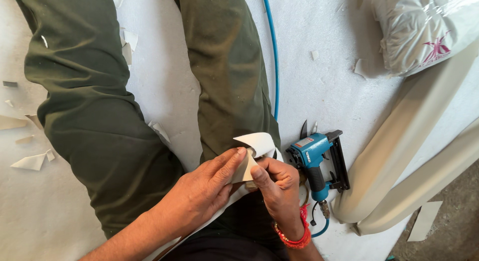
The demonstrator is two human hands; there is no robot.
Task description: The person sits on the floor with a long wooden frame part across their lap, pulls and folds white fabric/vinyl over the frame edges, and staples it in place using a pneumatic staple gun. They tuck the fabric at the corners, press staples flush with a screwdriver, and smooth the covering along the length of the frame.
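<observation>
I saw my left hand [202, 191] and right hand [279, 188] pinching a cream strip [257, 143], folding its end; the near-right stapler [317, 163] seemingly needed next.

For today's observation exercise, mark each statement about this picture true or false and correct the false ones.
1. Both hands hold a pale strip of material. True: the left hand and right hand grip the cream strip.
2. The staple gun is red. False: the staple gun is blue and black.
3. The gun lies right of the right hand. True.
4. The hose is yellow. False: the hose is blue.
5. Scraps lie on the white surface. True: scraps lie there.
</observation>
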